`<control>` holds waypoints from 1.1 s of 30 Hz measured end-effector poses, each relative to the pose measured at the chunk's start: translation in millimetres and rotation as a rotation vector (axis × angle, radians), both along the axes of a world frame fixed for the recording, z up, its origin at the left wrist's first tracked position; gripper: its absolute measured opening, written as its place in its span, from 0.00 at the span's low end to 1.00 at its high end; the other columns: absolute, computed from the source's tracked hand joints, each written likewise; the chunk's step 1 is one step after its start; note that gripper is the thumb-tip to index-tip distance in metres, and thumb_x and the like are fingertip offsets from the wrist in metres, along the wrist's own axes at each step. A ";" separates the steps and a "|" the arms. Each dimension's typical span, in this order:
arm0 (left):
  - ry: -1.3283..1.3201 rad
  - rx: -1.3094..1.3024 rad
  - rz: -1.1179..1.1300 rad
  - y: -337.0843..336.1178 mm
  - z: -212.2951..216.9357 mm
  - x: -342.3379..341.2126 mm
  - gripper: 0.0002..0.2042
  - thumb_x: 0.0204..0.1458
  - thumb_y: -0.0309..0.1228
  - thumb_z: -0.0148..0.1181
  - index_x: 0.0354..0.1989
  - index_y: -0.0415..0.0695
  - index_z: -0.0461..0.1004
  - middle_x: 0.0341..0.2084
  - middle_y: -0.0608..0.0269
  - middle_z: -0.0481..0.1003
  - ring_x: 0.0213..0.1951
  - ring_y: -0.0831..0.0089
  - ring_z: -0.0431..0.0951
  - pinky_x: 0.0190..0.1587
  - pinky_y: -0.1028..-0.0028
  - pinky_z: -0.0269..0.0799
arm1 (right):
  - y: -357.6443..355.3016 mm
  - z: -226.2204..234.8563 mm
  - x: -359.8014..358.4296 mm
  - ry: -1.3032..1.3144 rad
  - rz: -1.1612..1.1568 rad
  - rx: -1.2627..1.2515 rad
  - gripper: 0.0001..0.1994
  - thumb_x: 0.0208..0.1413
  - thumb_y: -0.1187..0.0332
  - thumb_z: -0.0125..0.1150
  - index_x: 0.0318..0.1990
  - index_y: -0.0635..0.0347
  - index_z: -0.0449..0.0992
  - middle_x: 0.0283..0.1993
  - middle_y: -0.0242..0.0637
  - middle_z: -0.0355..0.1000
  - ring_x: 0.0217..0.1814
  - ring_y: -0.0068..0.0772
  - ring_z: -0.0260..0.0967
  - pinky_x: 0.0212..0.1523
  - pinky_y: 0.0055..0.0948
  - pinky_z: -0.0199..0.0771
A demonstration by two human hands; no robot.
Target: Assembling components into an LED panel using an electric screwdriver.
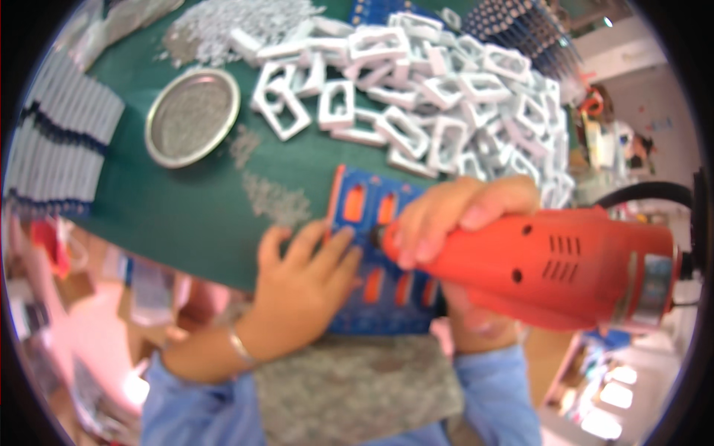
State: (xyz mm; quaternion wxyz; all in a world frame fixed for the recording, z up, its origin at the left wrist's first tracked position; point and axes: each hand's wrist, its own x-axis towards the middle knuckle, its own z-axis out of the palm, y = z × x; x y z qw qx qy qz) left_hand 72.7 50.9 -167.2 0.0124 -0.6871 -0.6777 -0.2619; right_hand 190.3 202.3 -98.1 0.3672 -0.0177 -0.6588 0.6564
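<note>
My right hand grips an orange electric screwdriver, its tip pointing left and down onto a blue jig plate with orange slots. My left hand lies flat on the left part of that plate, fingers spread, pressing it onto the green mat. A thin metal bracelet is on my left wrist. The screwdriver's tip is hidden behind my right fingers.
A heap of white rectangular plastic frames fills the far right of the mat. A round metal dish of small screws sits far left, with loose screws scattered nearby. Stacked white parts line the left edge. A black cable trails right.
</note>
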 end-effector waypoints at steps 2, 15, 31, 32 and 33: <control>0.025 -0.013 0.006 -2.2 -0.4 2.9 0.16 0.45 0.35 0.61 0.42 0.44 0.77 0.48 0.58 0.73 0.53 0.59 0.69 0.50 0.49 0.59 | 1.0 -1.3 -2.1 0.030 0.030 -0.007 0.23 0.48 0.59 0.71 0.42 0.57 0.62 0.28 0.44 0.69 0.27 0.43 0.69 0.33 0.42 0.74; -0.009 -0.025 0.014 0.2 5.6 -11.1 0.12 0.45 0.33 0.62 0.39 0.47 0.78 0.45 0.64 0.75 0.50 0.61 0.70 0.54 0.49 0.55 | 37.7 16.9 30.5 0.403 0.164 -0.162 0.34 0.41 0.53 0.74 0.47 0.63 0.61 0.34 0.39 0.67 0.28 0.34 0.68 0.35 0.36 0.72; 0.086 0.004 0.234 34.0 -0.8 -47.6 0.08 0.40 0.24 0.65 0.29 0.47 0.75 0.31 0.70 0.73 0.40 0.67 0.70 0.45 0.67 0.58 | 26.9 -19.5 79.6 0.361 -0.160 -0.159 0.36 0.46 0.44 0.68 0.49 0.62 0.58 0.36 0.41 0.67 0.29 0.37 0.71 0.35 0.37 0.76; 0.081 0.004 0.219 34.4 0.9 -46.0 0.08 0.40 0.24 0.65 0.29 0.47 0.75 0.31 0.70 0.73 0.40 0.67 0.70 0.45 0.67 0.58 | 27.7 -18.9 80.1 0.367 -0.147 -0.162 0.36 0.46 0.43 0.68 0.49 0.62 0.58 0.36 0.41 0.67 0.30 0.37 0.71 0.36 0.38 0.75; 0.047 0.026 0.226 34.6 4.5 -44.5 0.07 0.40 0.25 0.63 0.28 0.48 0.74 0.31 0.67 0.73 0.39 0.65 0.71 0.43 0.64 0.60 | 27.7 -17.9 80.1 0.363 -0.162 -0.158 0.36 0.46 0.43 0.68 0.49 0.62 0.58 0.36 0.41 0.67 0.30 0.37 0.71 0.36 0.38 0.75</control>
